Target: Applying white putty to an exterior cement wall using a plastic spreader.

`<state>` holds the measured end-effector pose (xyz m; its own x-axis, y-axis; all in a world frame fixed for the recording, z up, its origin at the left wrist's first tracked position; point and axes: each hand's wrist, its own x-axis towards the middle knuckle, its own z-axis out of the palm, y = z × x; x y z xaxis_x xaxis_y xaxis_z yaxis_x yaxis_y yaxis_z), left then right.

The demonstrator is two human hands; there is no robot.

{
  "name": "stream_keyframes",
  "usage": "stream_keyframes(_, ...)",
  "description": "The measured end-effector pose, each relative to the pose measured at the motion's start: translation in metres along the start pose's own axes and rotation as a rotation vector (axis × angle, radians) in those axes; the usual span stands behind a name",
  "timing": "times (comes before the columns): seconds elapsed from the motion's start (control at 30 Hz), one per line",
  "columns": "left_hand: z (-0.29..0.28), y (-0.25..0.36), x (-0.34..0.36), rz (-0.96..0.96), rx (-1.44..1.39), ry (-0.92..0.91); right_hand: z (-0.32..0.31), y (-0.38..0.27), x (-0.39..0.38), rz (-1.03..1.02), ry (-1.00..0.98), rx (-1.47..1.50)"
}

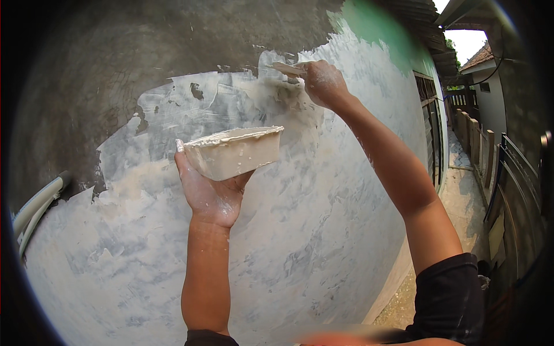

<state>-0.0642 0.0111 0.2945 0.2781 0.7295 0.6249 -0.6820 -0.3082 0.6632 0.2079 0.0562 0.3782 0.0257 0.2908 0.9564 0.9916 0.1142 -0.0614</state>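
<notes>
R hand [325, 85] up – L hand [214, 196] lower

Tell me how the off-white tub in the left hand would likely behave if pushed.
The tub probably stays stiff, since its walls look straight and unbent. A push at the rim might tip it, as the left hand supports it from below. The rim could be slippery to grab, because white paste coats it.
</notes>
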Motion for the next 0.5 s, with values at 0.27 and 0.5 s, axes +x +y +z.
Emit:
stream_keyframes(0.27, -0.003, -0.022, 0.001, -0.040, -0.035, -0.009, 0.074, 0.006, -0.005, 0.042, 0.236, -0.045)
stream_keyframes(0.5, -0.007, -0.021, 0.003, -0.060, 0.030, 0.038, 0.043, -0.007, -0.077, -0.072, -0.038, 0.030)
